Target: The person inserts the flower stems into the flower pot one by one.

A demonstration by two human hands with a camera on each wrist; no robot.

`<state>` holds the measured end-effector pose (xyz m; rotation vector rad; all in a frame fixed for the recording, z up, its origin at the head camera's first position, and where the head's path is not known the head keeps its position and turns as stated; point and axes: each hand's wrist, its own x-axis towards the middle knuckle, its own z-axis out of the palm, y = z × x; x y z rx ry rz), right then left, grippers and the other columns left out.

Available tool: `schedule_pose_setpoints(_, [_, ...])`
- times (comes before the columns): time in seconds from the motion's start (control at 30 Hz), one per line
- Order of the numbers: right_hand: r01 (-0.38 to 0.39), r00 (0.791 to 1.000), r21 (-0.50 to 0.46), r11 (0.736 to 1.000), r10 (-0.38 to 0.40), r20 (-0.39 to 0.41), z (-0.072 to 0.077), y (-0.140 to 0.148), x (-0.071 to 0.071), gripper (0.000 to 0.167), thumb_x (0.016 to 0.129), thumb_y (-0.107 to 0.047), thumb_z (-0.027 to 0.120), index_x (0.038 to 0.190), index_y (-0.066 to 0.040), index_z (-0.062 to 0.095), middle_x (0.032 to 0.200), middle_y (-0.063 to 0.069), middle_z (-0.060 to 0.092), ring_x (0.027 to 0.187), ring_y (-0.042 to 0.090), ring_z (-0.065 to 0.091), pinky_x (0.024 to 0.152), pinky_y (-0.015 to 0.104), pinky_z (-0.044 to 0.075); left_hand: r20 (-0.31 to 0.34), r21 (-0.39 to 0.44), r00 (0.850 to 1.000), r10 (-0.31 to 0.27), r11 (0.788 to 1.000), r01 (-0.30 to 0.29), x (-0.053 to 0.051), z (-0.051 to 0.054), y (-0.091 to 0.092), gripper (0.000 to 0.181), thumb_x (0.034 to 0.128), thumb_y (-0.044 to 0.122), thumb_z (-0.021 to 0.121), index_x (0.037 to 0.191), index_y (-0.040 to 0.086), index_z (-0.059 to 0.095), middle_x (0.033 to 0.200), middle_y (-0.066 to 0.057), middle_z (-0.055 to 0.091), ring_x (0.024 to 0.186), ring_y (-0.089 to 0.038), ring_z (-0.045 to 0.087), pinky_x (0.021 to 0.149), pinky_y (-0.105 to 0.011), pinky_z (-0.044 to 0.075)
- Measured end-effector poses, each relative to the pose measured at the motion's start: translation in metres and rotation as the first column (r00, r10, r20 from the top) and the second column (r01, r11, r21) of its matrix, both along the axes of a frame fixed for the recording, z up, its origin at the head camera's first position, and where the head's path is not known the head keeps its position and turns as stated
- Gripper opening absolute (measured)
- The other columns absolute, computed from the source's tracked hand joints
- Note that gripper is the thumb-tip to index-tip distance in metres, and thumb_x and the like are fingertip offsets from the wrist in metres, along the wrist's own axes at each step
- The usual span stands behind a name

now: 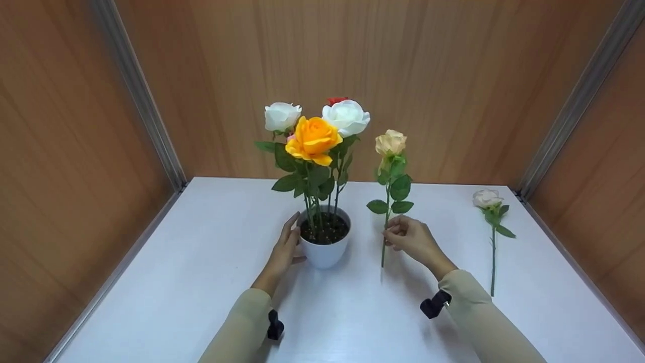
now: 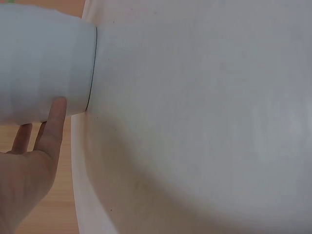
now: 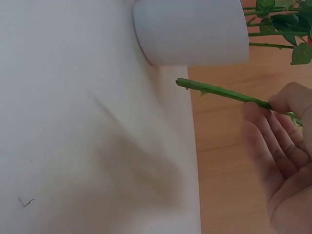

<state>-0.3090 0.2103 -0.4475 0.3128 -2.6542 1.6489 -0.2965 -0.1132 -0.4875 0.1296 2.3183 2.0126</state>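
Note:
A white flower pot (image 1: 326, 254) filled with dark soil stands upright on the table. Orange (image 1: 313, 140), white and red artificial roses rise from it on green stems. My left hand (image 1: 283, 250) rests against the pot's left side, its fingers fairly straight; the left wrist view shows the thumb (image 2: 56, 122) touching the wall low down. To the right of the pot, my right hand (image 1: 410, 238) pinches a cream rose (image 1: 391, 143) by its stem between thumb and fingertips. That rose is upright, and its bare stem end (image 3: 195, 86) hangs above the table.
A pale rose (image 1: 487, 198) on a single stem lies at the table's right side. The white table (image 1: 166, 282) is enclosed by wood-grain panels (image 1: 227, 75) at the back and both sides, with metal strips in the corners.

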Motion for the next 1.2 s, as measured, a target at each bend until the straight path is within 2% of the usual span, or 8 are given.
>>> schedule_pose_setpoints(0.23, [-0.018,0.994,0.006,1.000,0.019,-0.111,0.011,-0.019,0.002,0.017,0.093,-0.011,0.070,0.109,-0.006,0.066,0.089,0.004,0.068,0.082,0.019,0.069,0.068,0.029,0.061,0.001,-0.009,1.000,0.020,1.000,-0.020,-0.004,-0.006,0.000,0.055,0.1088,0.046,0.027,0.160,0.031,0.018,0.162,-0.016,0.026,0.141,-0.045,0.036,0.096,-0.058,0.051])
schedule_pose_setpoints(0.47, [-0.052,0.971,-0.020,0.998,0.046,-0.235,0.021,-0.034,0.004,0.015,0.095,-0.007,0.067,0.110,-0.007,0.065,0.091,0.006,0.072,0.082,0.019,0.071,0.068,0.028,0.061,-0.010,-0.010,1.000,0.013,1.000,-0.013,-0.005,-0.007,0.001,0.056,0.1080,0.047,0.027,0.161,0.031,0.017,0.162,-0.013,0.026,0.141,-0.043,0.037,0.098,-0.060,0.049])
schedule_pose_setpoints(0.73, [-0.109,0.955,-0.085,0.990,0.081,-0.285,0.033,-0.050,0.004,0.015,0.097,-0.005,0.065,0.111,-0.004,0.062,0.095,0.012,0.072,0.085,0.023,0.072,0.069,0.031,0.061,0.002,-0.011,1.000,0.025,1.000,-0.025,-0.004,-0.007,0.002,0.055,0.1076,0.050,0.028,0.160,0.034,0.018,0.162,-0.011,0.028,0.141,-0.041,0.037,0.098,-0.058,0.050])
schedule_pose_setpoints(0.87, [-0.125,0.947,-0.115,0.985,0.084,-0.311,0.038,-0.061,0.003,0.017,0.098,-0.006,0.064,0.114,-0.003,0.060,0.097,0.015,0.071,0.087,0.029,0.072,0.069,0.039,0.062,0.003,-0.011,1.000,0.027,1.000,-0.027,-0.003,-0.007,0.002,0.056,0.1073,0.051,0.028,0.160,0.036,0.019,0.162,-0.010,0.028,0.141,-0.041,0.037,0.098,-0.057,0.050])
schedule_pose_setpoints(1.03, [-0.184,0.919,-0.128,0.974,0.125,-0.374,0.039,-0.075,0.003,0.015,0.099,-0.008,0.063,0.113,-0.003,0.059,0.101,0.017,0.069,0.094,0.036,0.070,0.068,0.047,0.062,-0.012,-0.013,1.000,0.019,1.000,-0.019,-0.004,-0.009,0.001,0.055,0.1080,0.050,0.028,0.160,0.034,0.018,0.162,-0.012,0.028,0.141,-0.041,0.037,0.099,-0.058,0.049])
schedule_pose_setpoints(1.13, [-0.212,0.900,-0.081,0.974,0.162,-0.405,0.037,-0.082,0.002,0.013,0.101,-0.015,0.061,0.111,-0.007,0.059,0.103,0.014,0.068,0.094,0.033,0.070,0.069,0.044,0.062,-0.012,-0.016,1.000,0.015,1.000,-0.016,-0.004,-0.009,0.000,0.056,0.1079,0.050,0.028,0.160,0.034,0.018,0.162,-0.013,0.028,0.141,-0.041,0.037,0.099,-0.058,0.049])
schedule_pose_setpoints(1.2, [-0.211,0.896,-0.047,0.976,0.174,-0.409,0.036,-0.087,0.001,0.014,0.102,-0.020,0.060,0.112,-0.010,0.059,0.104,0.011,0.068,0.093,0.030,0.070,0.070,0.041,0.062,-0.007,-0.016,1.000,0.016,1.000,-0.016,-0.004,-0.009,0.000,0.056,0.1077,0.051,0.028,0.160,0.034,0.018,0.162,-0.013,0.028,0.141,-0.041,0.037,0.099,-0.057,0.049])
